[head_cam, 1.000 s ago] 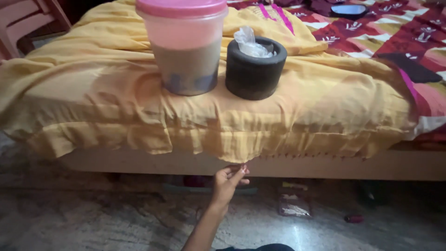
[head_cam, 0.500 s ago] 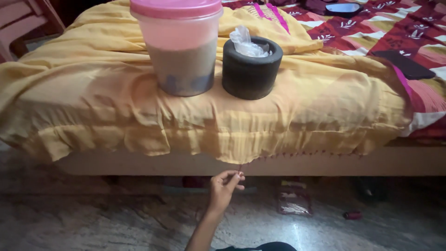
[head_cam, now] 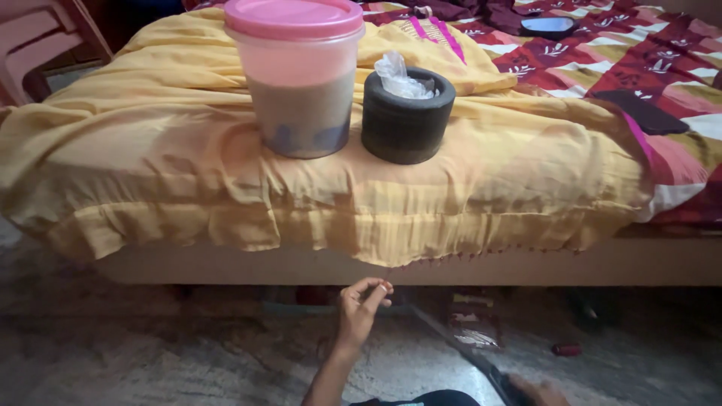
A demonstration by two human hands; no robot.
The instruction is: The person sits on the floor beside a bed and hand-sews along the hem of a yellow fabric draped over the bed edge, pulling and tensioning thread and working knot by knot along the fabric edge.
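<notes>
My left hand (head_cam: 361, 304) is raised above the floor, just below the hanging hem of a yellow cloth (head_cam: 188, 188) spread over the bed. Its thumb and fingertips are pinched together, apart from the hem, with nothing visible between them. My right hand (head_cam: 543, 391) shows only at the bottom edge, closed on the end of a long dark flat tool (head_cam: 451, 342) that slants up to the left over the floor. On the cloth stand a translucent tub (head_cam: 301, 105) with a pink lid and a black round pot (head_cam: 406, 120) holding crumpled clear plastic.
A patterned red bedspread (head_cam: 647, 68) covers the bed's right side, with a dark flat object (head_cam: 549, 26) lying on it at the back. A pink plastic chair (head_cam: 37, 53) stands at the far left. Small items (head_cam: 470, 319) lie under the bed frame on the stone floor.
My left hand has dropped from the cloth's hem, where its fingers touched the edge, and now hangs below it. My right hand with the dark tool has come into view.
</notes>
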